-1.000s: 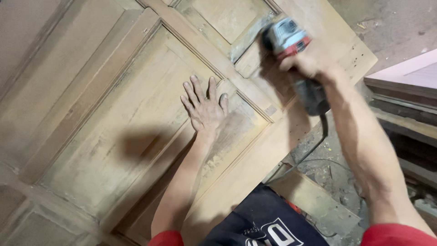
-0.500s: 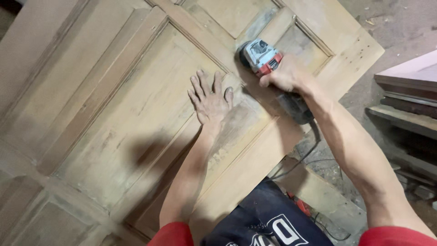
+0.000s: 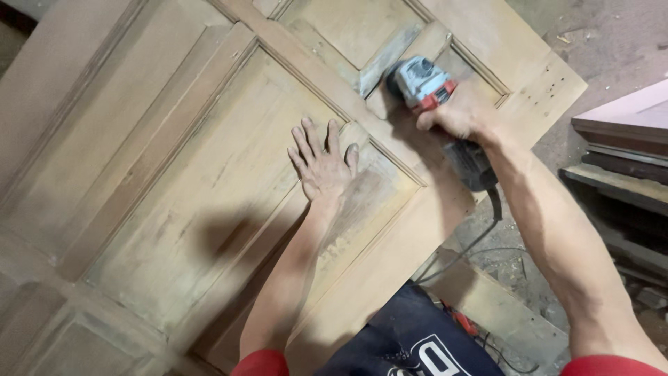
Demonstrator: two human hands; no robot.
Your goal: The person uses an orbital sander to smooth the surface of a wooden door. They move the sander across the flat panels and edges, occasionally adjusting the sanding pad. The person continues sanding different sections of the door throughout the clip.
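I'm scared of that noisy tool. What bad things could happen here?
The left hand lies flat on the door, close to the grinder; a slip could reach the fingers. The cord trails by the person's legs and might snag. The right hand alone holds the grinder, so a kick at the moulding edge could twist it.

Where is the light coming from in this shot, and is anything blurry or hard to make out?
Head view: light falls from the upper right, since the left hand and arm throw a dark shadow leftward across the door. The right hand and sander shade the wood just beneath them. The near forearm at the right looks soft. No glare; the stacked boards lie in gloom.
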